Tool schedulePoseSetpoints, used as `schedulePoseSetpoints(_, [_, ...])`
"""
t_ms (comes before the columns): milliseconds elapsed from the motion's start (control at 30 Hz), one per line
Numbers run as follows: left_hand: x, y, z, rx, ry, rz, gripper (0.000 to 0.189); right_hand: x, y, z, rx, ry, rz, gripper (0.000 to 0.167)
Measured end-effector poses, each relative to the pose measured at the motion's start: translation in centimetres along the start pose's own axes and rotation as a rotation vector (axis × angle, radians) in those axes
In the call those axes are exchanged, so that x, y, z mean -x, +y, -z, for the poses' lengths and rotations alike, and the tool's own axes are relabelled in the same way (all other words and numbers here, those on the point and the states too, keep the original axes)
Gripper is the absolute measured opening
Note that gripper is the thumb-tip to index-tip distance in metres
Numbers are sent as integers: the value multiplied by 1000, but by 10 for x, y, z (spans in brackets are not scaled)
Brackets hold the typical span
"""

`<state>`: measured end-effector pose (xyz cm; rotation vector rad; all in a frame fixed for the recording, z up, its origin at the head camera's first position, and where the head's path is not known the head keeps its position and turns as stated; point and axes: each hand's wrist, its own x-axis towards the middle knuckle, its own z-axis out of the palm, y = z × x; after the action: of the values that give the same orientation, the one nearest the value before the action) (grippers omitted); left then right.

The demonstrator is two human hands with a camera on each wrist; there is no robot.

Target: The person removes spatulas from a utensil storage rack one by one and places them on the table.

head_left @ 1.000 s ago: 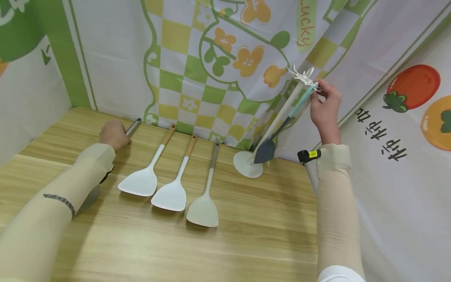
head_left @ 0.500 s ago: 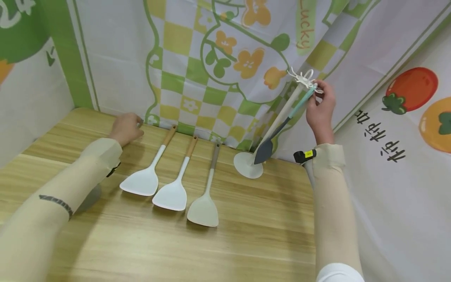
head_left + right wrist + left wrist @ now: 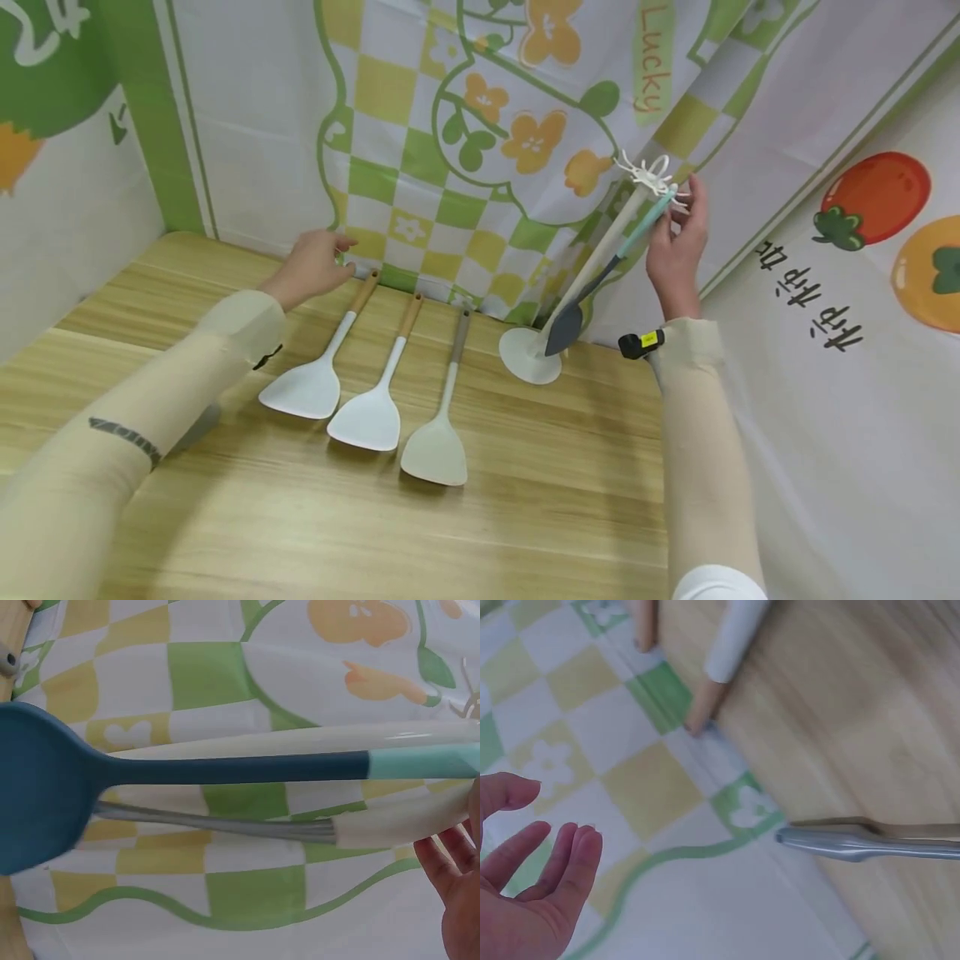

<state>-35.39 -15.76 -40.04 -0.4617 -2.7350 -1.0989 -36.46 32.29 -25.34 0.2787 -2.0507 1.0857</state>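
Observation:
My left hand (image 3: pixel 311 267) is raised with fingers and thumb apart, holding nothing, near the wooden handle of the leftmost white spatula (image 3: pixel 303 387). Another white spatula (image 3: pixel 367 417) and a beige spatula (image 3: pixel 435 450) lie to its right on the table. In the left wrist view a grey metallic handle (image 3: pixel 847 845) lies below that hand. My right hand (image 3: pixel 681 246) is at the top of a white utensil stand (image 3: pixel 600 237), beside a dark-blade spatula with a teal handle (image 3: pixel 647 223). In the right wrist view its fingers touch or nearly touch a white-handled utensil (image 3: pixel 397 819) behind; its head is hidden.
The wooden table (image 3: pixel 337 533) runs back to a checked cloth (image 3: pixel 420 158). The stand's round white base (image 3: pixel 529 357) sits near the back right edge. White hooks (image 3: pixel 648 173) spread at its top. Part of a grey blade (image 3: pixel 198 427) shows by the left forearm.
My left hand has left the metallic handle, risen and moved right, its fingers spreading. The right hand's fingers have loosened and shifted slightly down and left; the teal-handled spatula stays at the stand.

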Motion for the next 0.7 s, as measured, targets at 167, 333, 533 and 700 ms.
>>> schedulePoseSetpoints(167, [-7, 21, -1, 13, -14, -71, 50, 12, 11, 2, -32, -32, 14, 53])
schedulePoseSetpoints(333, [-18, 46, -1, 10, 49, -205, 43, 26, 23, 3, -54, -51, -1, 56])
schedulePoseSetpoints(533, [-39, 87, -6, -37, 94, -437, 35, 41, 28, 0, -106, -100, -28, 56])
schedulePoseSetpoints(700, [-58, 125, -18, -118, 19, -580, 36, 56, 20, 2, -171, -137, -89, 55])
